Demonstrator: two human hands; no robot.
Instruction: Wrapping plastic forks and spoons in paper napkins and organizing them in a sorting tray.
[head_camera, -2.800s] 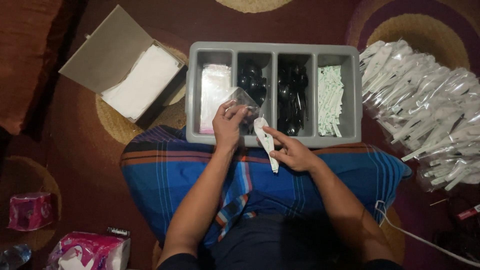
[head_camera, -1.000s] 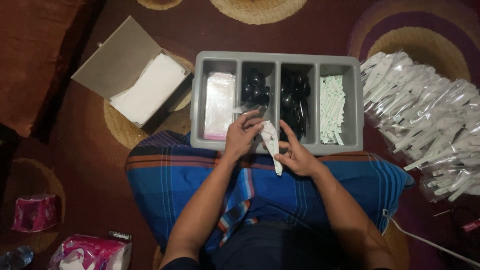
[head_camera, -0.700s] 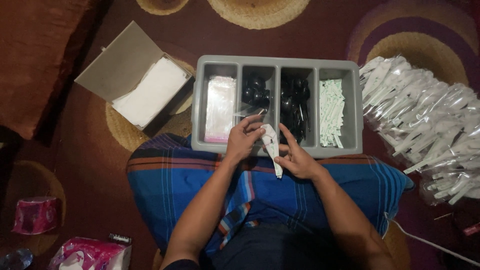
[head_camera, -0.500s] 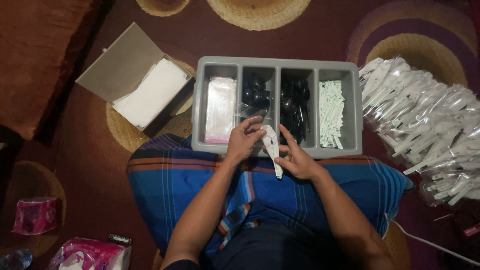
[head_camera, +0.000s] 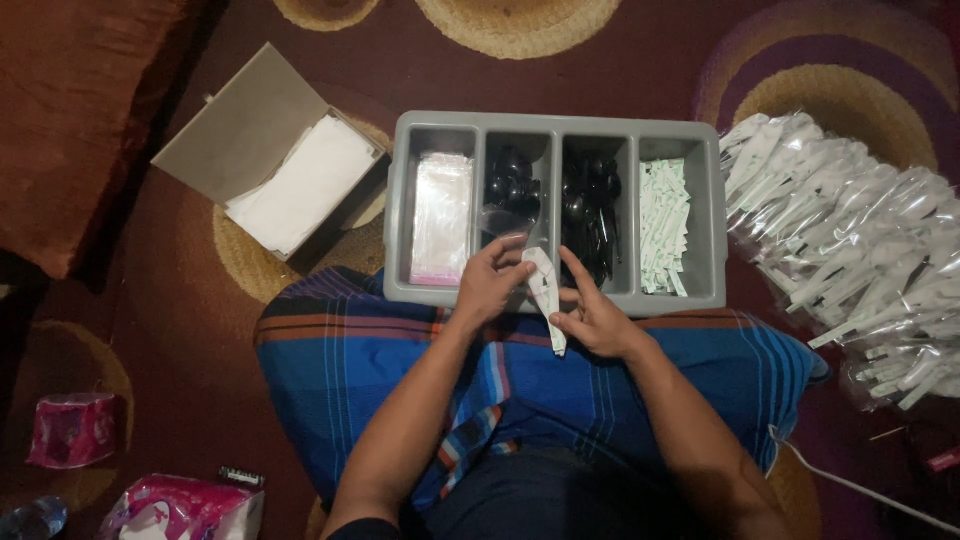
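Both hands meet over the near rim of a grey divided tray (head_camera: 553, 122). My left hand (head_camera: 490, 285) pinches the top of a clear plastic sleeve (head_camera: 541, 293) that has white cutlery and a napkin inside. My right hand (head_camera: 592, 312) grips the same sleeve from the right side. The sleeve hangs down over my blue striped cloth (head_camera: 365, 365). The tray's compartments hold clear bags (head_camera: 441, 218), black spoons (head_camera: 512, 190), black forks (head_camera: 593, 210) and white paper sachets (head_camera: 663, 225).
An open cardboard box with white napkins (head_camera: 300, 190) lies left of the tray. A heap of filled clear cutlery packs (head_camera: 855, 250) is piled at the right. Pink tissue packs (head_camera: 75, 455) sit at bottom left on the patterned maroon rug, and a white cable (head_camera: 850, 485) runs at bottom right.
The clear bag my left hand held up open 2.8 s ago is now closed down around the white cutlery. Both hands stay at the tray's near rim; the view shifted slightly.
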